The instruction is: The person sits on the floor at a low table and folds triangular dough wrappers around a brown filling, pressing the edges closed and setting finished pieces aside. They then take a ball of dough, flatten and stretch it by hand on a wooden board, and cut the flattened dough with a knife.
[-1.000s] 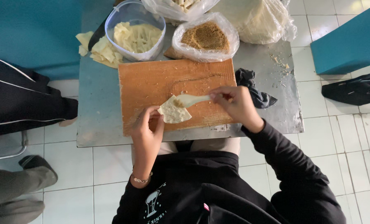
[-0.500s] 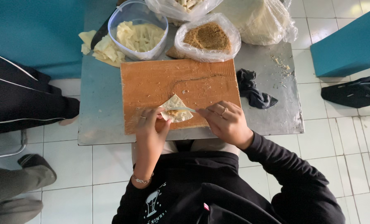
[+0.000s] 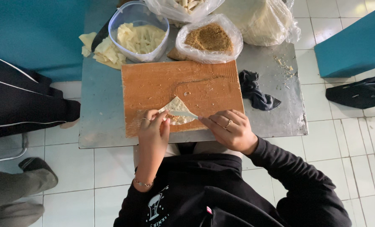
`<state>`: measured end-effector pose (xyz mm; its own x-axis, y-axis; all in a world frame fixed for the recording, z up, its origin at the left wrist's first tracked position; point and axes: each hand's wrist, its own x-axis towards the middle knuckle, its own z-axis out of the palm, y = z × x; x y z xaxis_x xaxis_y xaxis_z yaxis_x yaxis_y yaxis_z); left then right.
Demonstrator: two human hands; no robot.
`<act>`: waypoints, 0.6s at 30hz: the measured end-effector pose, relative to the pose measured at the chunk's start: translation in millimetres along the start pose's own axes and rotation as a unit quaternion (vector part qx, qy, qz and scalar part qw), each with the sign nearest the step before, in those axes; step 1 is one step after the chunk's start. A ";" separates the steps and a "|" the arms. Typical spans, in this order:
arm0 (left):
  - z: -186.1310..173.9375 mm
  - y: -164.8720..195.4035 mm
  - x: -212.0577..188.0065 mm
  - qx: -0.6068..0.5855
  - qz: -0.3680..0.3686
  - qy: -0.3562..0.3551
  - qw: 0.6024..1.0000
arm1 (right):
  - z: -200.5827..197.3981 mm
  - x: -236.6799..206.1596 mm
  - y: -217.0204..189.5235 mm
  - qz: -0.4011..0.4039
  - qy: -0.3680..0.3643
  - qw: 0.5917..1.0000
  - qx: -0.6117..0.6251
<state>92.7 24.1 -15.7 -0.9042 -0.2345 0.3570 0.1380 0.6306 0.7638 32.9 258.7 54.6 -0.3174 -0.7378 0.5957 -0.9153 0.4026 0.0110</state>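
At the near edge of the surface (image 3: 112,134), the left hand (image 3: 153,130) rests its fingers on the near-left part of a thin triangular dough sheet (image 3: 177,105), pressing it against the wooden board (image 3: 204,84). The right hand (image 3: 229,128) pinches a small pale spatula (image 3: 186,114) between thumb and fingers, its blade lying across the sheet near the filling. The sheet sits close to the board's near edge, left of its middle. A dark cloth (image 3: 254,90) lies crumpled just right of the board. Along the far edge stand a clear bowl of pale strips (image 3: 139,35), a bag of brown crumbs (image 3: 208,38) touching the board, and a bagged stack of dough sheets (image 3: 259,19) at the far-right corner.
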 end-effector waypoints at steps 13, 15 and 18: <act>-3.9 3.7 0.2 0.015 0.030 0.003 0.999 | 12.4 14.1 119.6 0.211 0.134 0.961 -0.116; -3.3 2.9 0.1 0.007 0.018 0.006 1.000 | 31.5 25.5 148.3 0.197 0.122 0.962 -0.146; -3.0 1.9 0.1 -0.015 0.015 0.020 1.000 | 55.0 31.5 165.1 0.200 0.097 0.963 -0.153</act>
<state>94.1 23.0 -12.6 -0.8830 -0.2458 0.3998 0.1762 0.6159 0.7679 -141.8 272.1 31.0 -0.5504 -0.3876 0.7394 -0.6036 0.7966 -0.0317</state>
